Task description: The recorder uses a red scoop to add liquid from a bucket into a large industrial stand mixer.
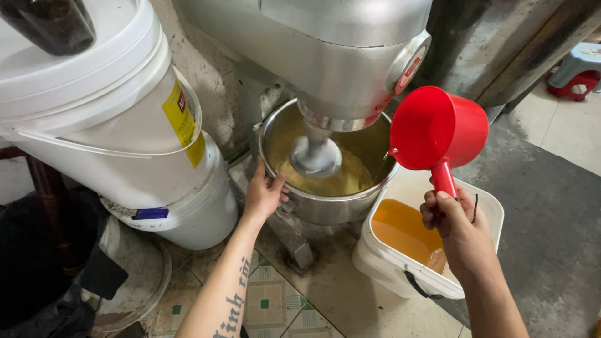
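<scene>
My right hand (pixel 456 230) grips the handle of a red plastic scoop (pixel 438 128), tipped with its lip against the rim of the steel mixing bowl (pixel 325 209). My left hand (pixel 264 191) rests on the bowl's left rim. Inside the bowl lies a yellow batter (pixel 347 178), with the mixer's beater (pixel 315 156) in it. The grey stand mixer (pixel 332 56) hangs over the bowl. Below the scoop stands a white square bucket (pixel 391 266) holding an amber liquid (pixel 404 231).
Two stacked white lidded buckets (pixel 113 125) stand at the left, close to the bowl. A tiled floor (pixel 275 307) lies below, a dark mat (pixel 551 213) at the right. A small blue and red stool (pixel 576 72) sits far right. Dark cloth (pixel 37 275) lies at bottom left.
</scene>
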